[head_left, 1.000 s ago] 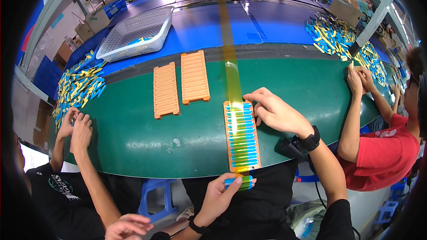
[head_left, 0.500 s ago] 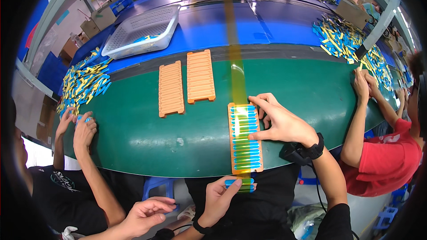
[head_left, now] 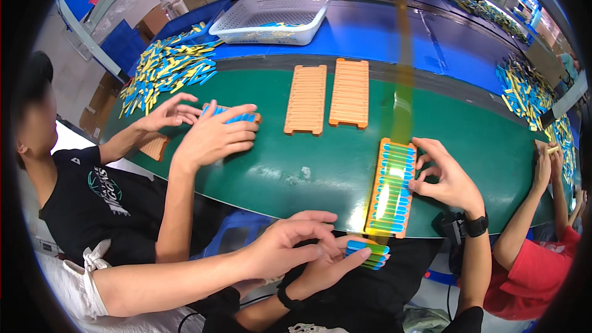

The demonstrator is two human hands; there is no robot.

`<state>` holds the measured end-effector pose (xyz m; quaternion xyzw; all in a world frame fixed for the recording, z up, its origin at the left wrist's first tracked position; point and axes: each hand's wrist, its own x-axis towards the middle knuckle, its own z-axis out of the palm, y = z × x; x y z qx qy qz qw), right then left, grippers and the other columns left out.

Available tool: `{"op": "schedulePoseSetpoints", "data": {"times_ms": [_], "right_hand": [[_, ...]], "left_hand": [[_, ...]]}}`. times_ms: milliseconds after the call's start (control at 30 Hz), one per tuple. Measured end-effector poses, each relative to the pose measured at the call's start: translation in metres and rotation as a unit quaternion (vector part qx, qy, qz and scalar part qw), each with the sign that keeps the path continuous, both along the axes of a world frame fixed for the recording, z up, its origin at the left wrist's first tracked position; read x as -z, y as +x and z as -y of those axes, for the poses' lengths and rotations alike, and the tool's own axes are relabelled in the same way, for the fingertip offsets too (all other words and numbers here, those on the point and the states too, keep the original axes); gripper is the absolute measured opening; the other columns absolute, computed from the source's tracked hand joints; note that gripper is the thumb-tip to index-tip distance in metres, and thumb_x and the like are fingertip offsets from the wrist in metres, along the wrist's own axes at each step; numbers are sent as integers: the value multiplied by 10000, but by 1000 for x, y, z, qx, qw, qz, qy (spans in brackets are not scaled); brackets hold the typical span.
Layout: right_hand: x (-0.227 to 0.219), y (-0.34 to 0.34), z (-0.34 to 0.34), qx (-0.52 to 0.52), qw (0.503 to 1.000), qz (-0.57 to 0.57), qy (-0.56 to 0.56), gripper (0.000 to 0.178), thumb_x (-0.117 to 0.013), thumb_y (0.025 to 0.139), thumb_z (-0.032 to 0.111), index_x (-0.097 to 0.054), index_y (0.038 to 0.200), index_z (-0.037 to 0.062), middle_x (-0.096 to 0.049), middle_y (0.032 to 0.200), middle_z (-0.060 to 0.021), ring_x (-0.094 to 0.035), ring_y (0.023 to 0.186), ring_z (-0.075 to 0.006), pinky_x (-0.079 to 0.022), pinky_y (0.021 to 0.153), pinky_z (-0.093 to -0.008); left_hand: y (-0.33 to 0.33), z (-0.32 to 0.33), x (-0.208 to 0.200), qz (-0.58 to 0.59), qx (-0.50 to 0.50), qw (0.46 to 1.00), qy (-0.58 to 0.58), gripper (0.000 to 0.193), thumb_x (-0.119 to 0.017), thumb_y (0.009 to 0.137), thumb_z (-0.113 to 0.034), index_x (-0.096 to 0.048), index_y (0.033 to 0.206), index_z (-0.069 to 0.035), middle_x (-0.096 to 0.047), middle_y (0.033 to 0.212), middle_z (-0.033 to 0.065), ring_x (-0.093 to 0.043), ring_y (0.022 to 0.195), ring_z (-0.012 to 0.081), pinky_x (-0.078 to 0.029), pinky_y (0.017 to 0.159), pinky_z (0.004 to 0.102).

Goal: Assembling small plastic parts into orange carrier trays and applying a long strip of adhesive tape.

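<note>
An orange ribbed tray [head_left: 404, 225] lies near the table's front edge, its grooves filled with small blue sticks [head_left: 399, 209]. A translucent amber tape [head_left: 402, 111] runs down from the top and lies over them. My right hand [head_left: 453, 179] grips the tray's right side, index finger at the far corner and thumb on the long edge. Just off the near edge, my left hand [head_left: 327, 271] pinches the tape's end with several blue sticks [head_left: 370, 254] under it. Another person's hand [head_left: 290, 240] reaches in from the left, partly covering my left hand; whether they touch I cannot tell.
Two orange trays [head_left: 305, 98] [head_left: 349, 92] without sticks lie further back. A white basket [head_left: 271, 34] stands behind them. Blue-and-yellow stick piles [head_left: 169, 71] [head_left: 515, 89] lie on both sides. A co-worker's hands [head_left: 216, 132] handle a filled tray at left; another co-worker's hands [head_left: 546, 160] are at right.
The view has shifted left, so everything appears further right. The other person's hand has come closer to my left hand. The left co-worker's hands have moved from the pile to a filled tray.
</note>
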<state>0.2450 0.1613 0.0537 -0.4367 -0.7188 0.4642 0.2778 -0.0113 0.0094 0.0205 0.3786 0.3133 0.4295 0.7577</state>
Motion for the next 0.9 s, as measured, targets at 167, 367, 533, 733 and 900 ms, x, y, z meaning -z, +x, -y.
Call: {"op": "schedulePoseSetpoints", "data": {"times_ms": [167, 367, 533, 733, 900], "right_hand": [[-6, 2, 6, 3, 1000, -26, -14, 714, -755, 846, 51, -400, 1446, -100, -447, 1379, -162, -549, 1037, -174, -571, 821, -273], [-5, 15, 12, 35, 996, -52, -56, 686, -712, 882, 42, -381, 1472, -69, -459, 1425, -187, -589, 1153, -203, -560, 918, -313], [-3, 19, 14, 21, 993, -95, -63, 651, -687, 894, 26, -392, 1469, -58, -461, 1432, -181, -578, 1206, -205, -547, 954, -332], [4, 23, 14, 26, 993, -92, -68, 639, -678, 897, 12, -396, 1466, -55, -466, 1429, -174, -585, 1209, -213, -546, 960, -338], [6, 27, 18, 21, 990, -120, -76, 638, -665, 902, -6, -385, 1474, -53, -471, 1425, -170, -582, 1214, -219, -549, 952, -336]], "left_hand": [[0, 2, -8, -91, -119, 981, 127, 265, -606, 977, -35, -610, 1237, 18, -705, 1024, 69, -690, 917, 190, -529, 928, 306], [-5, -36, -35, -86, -2, 995, 45, 297, -622, 943, 0, -619, 1240, 7, -690, 990, 48, -670, 889, 152, -541, 859, 273], [-49, -44, -66, -128, 94, 986, -49, 316, -599, 933, 39, -622, 1248, 19, -698, 1010, 70, -671, 926, 143, -548, 846, 268], [-53, -65, -79, -152, 201, 956, -149, 340, -575, 923, 79, -626, 1257, 32, -707, 1030, 92, -672, 962, 133, -556, 834, 262], [-57, -67, -80, -150, 201, 962, -110, 299, -616, 898, 57, -637, 1193, 8, -700, 979, 61, -670, 909, 125, -554, 774, 262]]}}
